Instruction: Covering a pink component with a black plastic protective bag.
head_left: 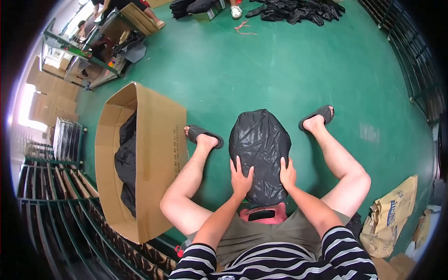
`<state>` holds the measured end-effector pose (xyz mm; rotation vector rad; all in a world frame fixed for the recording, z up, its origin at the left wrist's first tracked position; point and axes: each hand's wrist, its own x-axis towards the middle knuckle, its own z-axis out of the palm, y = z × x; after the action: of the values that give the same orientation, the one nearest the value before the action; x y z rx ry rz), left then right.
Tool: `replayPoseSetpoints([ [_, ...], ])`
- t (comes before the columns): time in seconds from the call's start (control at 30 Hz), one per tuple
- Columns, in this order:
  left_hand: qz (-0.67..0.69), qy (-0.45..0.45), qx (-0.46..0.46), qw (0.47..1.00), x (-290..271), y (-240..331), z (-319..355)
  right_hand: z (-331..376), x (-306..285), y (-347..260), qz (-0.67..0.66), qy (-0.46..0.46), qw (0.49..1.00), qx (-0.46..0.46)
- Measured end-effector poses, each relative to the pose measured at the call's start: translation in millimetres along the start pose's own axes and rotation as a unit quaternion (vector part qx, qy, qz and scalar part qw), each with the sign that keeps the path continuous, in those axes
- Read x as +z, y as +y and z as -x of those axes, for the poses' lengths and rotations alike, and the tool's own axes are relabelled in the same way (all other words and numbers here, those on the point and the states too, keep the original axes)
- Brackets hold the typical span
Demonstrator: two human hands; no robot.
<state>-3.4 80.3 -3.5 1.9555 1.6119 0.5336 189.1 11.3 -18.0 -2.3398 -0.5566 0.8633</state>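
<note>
A stuffed black plastic bag (260, 144) stands on the green floor between my legs, its lower end over a pink stool (264, 214) that I sit on. My left hand (241, 178) presses flat on the bag's lower left side. On the lower right side lies my right hand (287, 173), fingers spread on the plastic. Both feet wear dark slippers, one on each side of the bag.
An open cardboard box (154, 154) with black bags inside lies to my left. Green metal racks (56, 205) run along the lower left. Brown paper sacks (392, 219) sit at the right. Black bags (298, 11) and another person's feet are at the far top.
</note>
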Motion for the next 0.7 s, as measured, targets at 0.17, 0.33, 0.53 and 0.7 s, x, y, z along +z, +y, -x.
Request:
replayPoseSetpoints([
  [0.17, -0.009, 0.007, 0.008, 1.000, -1.0, 2.4, 0.0, -3.1, 5.6, 11.2, 0.013, 0.009, 1.000, -0.010],
  [0.33, -0.021, 0.005, 0.008, 1.000, -0.2, -6.2, 0.9, 0.4, 1.9, 3.9, -0.021, -0.010, 0.999, -0.023],
  [0.53, -0.026, -0.010, -0.005, 1.000, -1.0, -2.6, 1.1, 1.5, 6.1, 7.9, 0.008, 0.011, 1.000, -0.021],
  [0.7, -0.027, -0.005, 0.009, 1.000, 0.3, -1.6, 1.7, 2.9, 0.6, 4.5, -0.006, 0.013, 0.999, -0.028],
])
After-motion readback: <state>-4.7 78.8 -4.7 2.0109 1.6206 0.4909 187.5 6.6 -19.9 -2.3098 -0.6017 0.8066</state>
